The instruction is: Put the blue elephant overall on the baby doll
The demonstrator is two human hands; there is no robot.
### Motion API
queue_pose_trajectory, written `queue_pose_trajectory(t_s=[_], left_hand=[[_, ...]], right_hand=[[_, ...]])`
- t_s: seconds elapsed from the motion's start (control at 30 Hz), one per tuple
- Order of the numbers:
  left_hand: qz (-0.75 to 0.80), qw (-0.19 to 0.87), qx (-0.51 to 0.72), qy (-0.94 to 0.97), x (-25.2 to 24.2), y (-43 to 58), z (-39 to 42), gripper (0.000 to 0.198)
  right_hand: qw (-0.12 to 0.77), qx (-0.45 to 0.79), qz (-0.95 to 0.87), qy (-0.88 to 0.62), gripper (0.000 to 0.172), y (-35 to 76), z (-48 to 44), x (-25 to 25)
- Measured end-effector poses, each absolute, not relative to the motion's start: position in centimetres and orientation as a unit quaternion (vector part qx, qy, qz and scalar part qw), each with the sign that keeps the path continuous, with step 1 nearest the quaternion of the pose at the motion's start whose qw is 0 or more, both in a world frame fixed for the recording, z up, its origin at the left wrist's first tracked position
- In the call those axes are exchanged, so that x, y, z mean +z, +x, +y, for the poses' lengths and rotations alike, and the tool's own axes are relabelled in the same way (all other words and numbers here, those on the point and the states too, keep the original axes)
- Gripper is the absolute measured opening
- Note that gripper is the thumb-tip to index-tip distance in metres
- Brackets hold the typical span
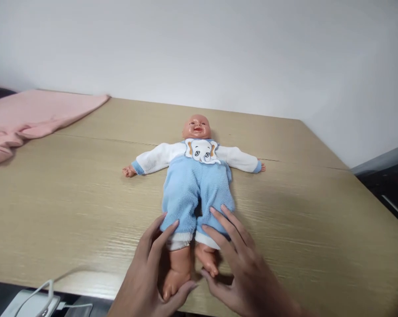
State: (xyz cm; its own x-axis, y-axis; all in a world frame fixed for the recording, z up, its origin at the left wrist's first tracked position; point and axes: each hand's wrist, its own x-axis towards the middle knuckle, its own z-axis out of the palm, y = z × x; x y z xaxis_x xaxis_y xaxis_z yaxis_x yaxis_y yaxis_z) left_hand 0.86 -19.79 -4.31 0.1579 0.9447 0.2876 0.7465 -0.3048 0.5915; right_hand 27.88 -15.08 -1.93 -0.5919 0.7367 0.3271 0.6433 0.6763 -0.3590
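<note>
On a pale wooden table (301,211), a baby doll (199,176) lies face up with its arms flung wide, as a person's two hands meet at its legs. The doll's blue fleece romper (188,189) and white sleeves are fully on and its feet bare. By the look of it the handling is only at its start, with nothing loosened or removed. The left hand (149,273) is open, its fingertips resting on one trouser cuff and its thumb curling beneath that foot (175,275), cradling the leg rather than gripping it. The right hand (245,268) is spread flat over the doll's other trouser leg, its thumb just beside the second foot (208,259), holding nothing. Well off to the doll's side a pink blanket (30,114) lies crumpled. A white cable (40,293) trails below the doll's feet, past the table edge.
</note>
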Motion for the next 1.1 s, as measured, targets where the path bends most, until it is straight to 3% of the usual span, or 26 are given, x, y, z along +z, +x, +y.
queue_pose_trajectory(t_s=[0.17,0.3,0.4,0.57,0.67,0.77,0.93,1.1], left_hand=[[0.549,0.154,0.315,0.759,-4.7,-1.1,-19.5,0.076],[0.537,0.143,0.309,0.772,-4.6,-1.9,-19.9,0.065],[0.547,0.125,0.32,0.763,-4.7,-2.0,-20.2,0.071],[0.539,0.155,0.348,0.751,-4.4,-2.6,-20.1,0.104],[0.535,0.208,0.339,0.746,-4.5,-3.2,-19.8,0.098],[0.528,0.231,0.338,0.744,-5.2,-3.5,-19.6,0.094],[0.546,0.247,0.364,0.713,-6.3,-3.1,-19.7,0.085],[0.563,0.239,0.375,0.697,-6.6,-3.1,-19.7,0.068]], right_hand=[[0.232,0.126,-0.895,-0.36,0.084,29.6,-15.2,-1.4],[0.239,0.095,-0.897,-0.36,0.074,30.7,-15.8,-0.8],[0.244,0.052,-0.897,-0.365,0.064,30.1,-16.1,0.0],[0.215,0.01,-0.907,-0.362,0.062,26.6,-15.8,1.0],[0.165,-0.002,-0.919,-0.358,0.072,24.5,-15.4,0.7],[0.177,0.012,-0.927,-0.331,0.077,23.2,-15.2,0.0],[0.276,0.065,-0.89,-0.356,0.054,21.9,-15.9,-1.1],[0.306,0.048,-0.888,-0.34,0.041,22.2,-16.4,-0.7]])
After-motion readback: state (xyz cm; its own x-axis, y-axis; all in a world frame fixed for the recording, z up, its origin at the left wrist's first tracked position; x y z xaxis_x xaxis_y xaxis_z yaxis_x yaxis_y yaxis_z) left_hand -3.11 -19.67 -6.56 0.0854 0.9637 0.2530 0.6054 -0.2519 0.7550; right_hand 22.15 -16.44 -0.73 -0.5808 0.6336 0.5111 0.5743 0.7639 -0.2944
